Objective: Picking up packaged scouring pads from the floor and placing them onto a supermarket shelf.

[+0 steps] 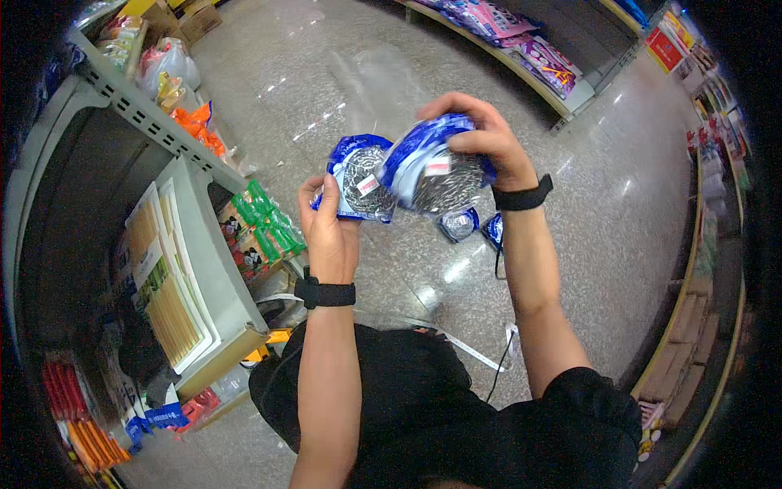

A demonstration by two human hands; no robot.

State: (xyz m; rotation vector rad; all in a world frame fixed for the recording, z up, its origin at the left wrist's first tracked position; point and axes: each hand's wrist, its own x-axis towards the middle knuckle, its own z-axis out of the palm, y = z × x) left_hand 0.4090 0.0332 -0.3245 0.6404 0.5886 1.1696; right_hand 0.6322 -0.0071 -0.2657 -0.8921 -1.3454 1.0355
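My left hand (330, 214) grips the lower left edge of a blue plastic packet (363, 177) with a round metal scouring pad showing through its clear window. To the right, my right hand (482, 140) holds a similar packet (437, 165) from above, its thumb across the front; this one is blurred. The two packets meet or overlap at their edges, and each bears a small price sticker. Beyond them, lower down on the floor, lie a blue packet (459, 224) and another one (493, 231) partly hidden by my right forearm.
A grey metal shelf (226, 312) with packs of wooden sticks (168, 275) stands close at the left, green packs (263, 226) beside it. Purple bags (544, 64) lie on a shelf at the upper right. Long shelving curves along the right. A clear plastic bag (382, 79) lies on the floor ahead.
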